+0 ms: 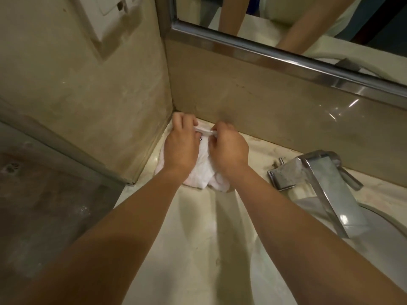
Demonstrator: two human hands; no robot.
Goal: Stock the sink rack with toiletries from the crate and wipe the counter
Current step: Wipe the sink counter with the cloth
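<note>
Just above the frame's centre, a crumpled white cloth (205, 170) lies on the pale marble counter (198, 234), tucked into the corner where the two beige walls meet. The left hand (180, 146) and right hand (229, 150) both rest on it with fingers curled, pinching its far edge (pulled taut between them). A chrome square-bodied faucet (319, 175) stands at right.

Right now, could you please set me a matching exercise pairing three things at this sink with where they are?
Things: 1 white cloth; 2 faucet; 3 mirror.
Places: A highest in view, top right; B in the corner, gripped by the left hand and right hand; C on the counter, right of the hands.
Pairs: 1-B; 2-C; 3-A.
</note>
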